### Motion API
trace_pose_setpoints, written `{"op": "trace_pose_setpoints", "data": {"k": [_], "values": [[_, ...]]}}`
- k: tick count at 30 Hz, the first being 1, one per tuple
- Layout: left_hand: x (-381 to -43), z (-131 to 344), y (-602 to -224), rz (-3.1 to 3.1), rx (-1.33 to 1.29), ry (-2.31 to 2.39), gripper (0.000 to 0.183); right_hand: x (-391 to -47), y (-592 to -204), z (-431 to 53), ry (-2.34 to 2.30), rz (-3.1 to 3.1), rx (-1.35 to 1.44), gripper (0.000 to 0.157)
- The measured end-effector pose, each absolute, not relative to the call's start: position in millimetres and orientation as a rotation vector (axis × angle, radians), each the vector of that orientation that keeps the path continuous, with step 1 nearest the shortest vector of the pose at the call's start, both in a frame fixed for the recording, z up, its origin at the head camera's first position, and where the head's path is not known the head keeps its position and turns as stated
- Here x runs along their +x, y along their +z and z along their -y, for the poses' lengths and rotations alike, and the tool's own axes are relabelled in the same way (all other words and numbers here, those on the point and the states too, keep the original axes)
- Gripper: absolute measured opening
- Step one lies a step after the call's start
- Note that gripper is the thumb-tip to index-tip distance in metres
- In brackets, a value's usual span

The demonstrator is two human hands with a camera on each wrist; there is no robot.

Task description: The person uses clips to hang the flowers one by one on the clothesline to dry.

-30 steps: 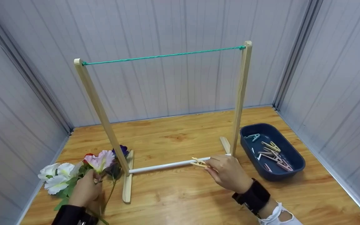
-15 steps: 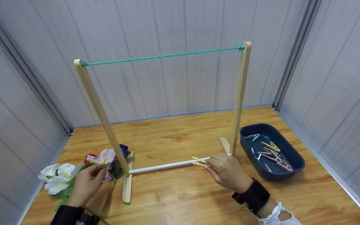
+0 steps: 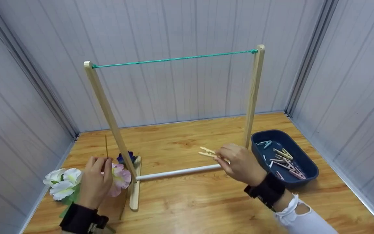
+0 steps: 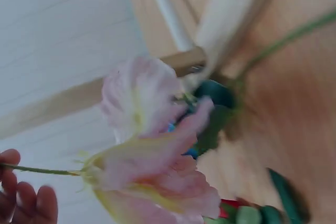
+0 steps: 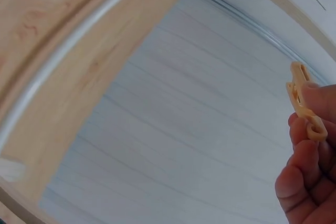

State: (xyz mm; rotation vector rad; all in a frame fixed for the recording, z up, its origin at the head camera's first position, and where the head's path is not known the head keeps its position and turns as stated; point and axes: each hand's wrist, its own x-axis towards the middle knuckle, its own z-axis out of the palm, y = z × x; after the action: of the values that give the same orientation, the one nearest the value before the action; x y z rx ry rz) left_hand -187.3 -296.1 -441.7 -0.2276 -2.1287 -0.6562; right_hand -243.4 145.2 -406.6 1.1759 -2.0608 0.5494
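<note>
Up comes the pink flower [image 3: 122, 178], its stem pinched in the left hand [image 3: 95, 182] beside the wooden frame [image 3: 110, 118]; the right hand [image 3: 240, 165] rises too, gripping the yellow clothespin [image 5: 298, 80], so both are held.

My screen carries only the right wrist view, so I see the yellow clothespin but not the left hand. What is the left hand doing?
Observer: The left hand is pinching a pink flower by its thin stem.

Operator: I need to know about spares too. Where are more clothespins?

Observer: Several clothespins in mixed colors lie in a dark blue tub, to the right of the right-hand wooden post.

Operator: And are there other flowers on the far side of the left hand?

Observer: Yes, white flowers lie on the table, just left of it.
</note>
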Motion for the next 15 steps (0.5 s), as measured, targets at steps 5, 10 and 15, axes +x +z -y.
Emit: {"op": "trace_pose_setpoints", "data": {"k": [5, 10, 15], "values": [[-193.3, 274.6, -421.7, 2.064, -0.309, -0.763, 0.012, -252.3, -373.1, -139.6, 0.554, 2.056, 1.233, 0.009], [-205.2, 247.8, -407.9, 2.042, -0.412, -0.943, 0.018, -260.7, -339.6, -130.9, 0.573, 2.086, 1.297, 0.005], [-213.5, 223.2, -400.4, 2.058, -0.347, -1.192, 0.024, -266.6, -308.4, -119.9, 0.614, 2.136, 1.343, 0.007]]}}
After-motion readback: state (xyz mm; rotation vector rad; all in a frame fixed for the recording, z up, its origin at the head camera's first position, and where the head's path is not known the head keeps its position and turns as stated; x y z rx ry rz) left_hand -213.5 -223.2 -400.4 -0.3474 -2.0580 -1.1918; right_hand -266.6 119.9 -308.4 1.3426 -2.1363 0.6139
